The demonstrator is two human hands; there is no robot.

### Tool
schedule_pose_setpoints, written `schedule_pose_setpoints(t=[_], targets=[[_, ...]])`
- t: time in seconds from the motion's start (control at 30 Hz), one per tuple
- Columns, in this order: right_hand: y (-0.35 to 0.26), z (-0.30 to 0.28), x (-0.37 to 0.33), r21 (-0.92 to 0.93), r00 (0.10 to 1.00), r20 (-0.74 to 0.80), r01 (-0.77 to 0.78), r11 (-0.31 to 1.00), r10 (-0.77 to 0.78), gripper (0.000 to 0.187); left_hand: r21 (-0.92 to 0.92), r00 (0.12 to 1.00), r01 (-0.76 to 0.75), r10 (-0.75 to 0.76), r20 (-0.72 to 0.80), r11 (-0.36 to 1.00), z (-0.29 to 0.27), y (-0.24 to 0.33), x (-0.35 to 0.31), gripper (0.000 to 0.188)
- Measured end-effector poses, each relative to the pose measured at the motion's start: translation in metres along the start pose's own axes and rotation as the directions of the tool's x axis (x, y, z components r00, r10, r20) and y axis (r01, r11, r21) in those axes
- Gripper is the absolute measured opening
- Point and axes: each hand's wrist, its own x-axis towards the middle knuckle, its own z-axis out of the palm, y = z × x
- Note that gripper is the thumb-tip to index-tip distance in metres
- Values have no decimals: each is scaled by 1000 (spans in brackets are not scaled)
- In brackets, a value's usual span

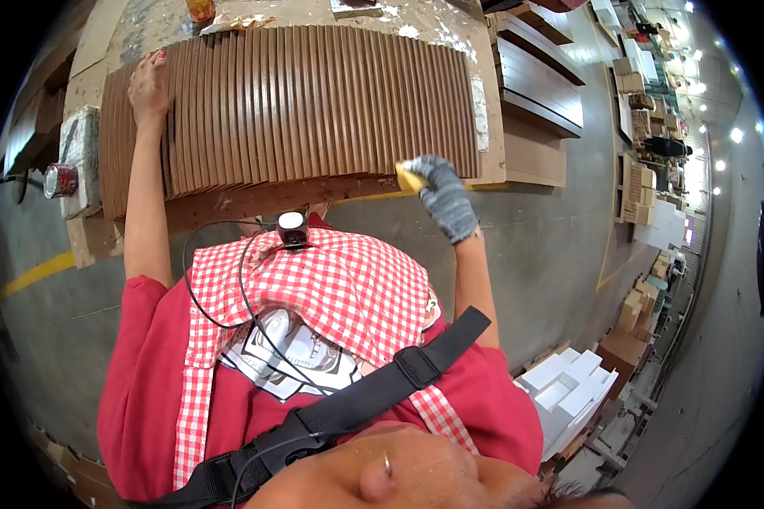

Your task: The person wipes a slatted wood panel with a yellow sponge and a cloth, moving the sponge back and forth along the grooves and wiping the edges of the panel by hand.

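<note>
Many long brown wooden slats (314,102) stand side by side in a tight row across the worktable (132,38). My bare left hand (148,89) rests on the slats toward the left end of the row, its fingers stretched out over them. Near the row's front right corner is my right hand (447,202), in a grey knit glove. Its fingers are closed around a small yellow pad (411,178), which is beside the near ends of the slats. Whether the pad touches the wood I cannot tell.
A tin can (61,181) stands by a wrapped block (81,161) at the table's left. An amber jar (201,10) is at the far edge. Dark finished panels (539,85) are stacked to the right. A cable (187,280) hangs across my apron, beside a small camera (293,227).
</note>
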Motion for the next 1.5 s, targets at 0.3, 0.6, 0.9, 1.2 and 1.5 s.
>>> schedule_pose_setpoints(t=[0.3,0.6,0.9,1.2,1.5], targets=[[-5,12,-6,-40,993,-107,47,998,-51,40,83,1000,-21,19,23,996,-1,-2,3,50],[5,-10,14,268,994,-81,-53,962,77,46,70,998,-64,66,-20,995,-12,0,-1,41],[38,12,200,-64,969,-173,167,984,-175,26,-5,997,78,-78,10,997,-10,11,-1,50],[54,3,303,-269,964,-88,219,938,-251,25,-59,988,155,-154,20,986,-14,27,2,62],[26,9,308,-291,995,41,94,952,-85,27,-3,996,89,-89,9,996,-6,1,-8,67]])
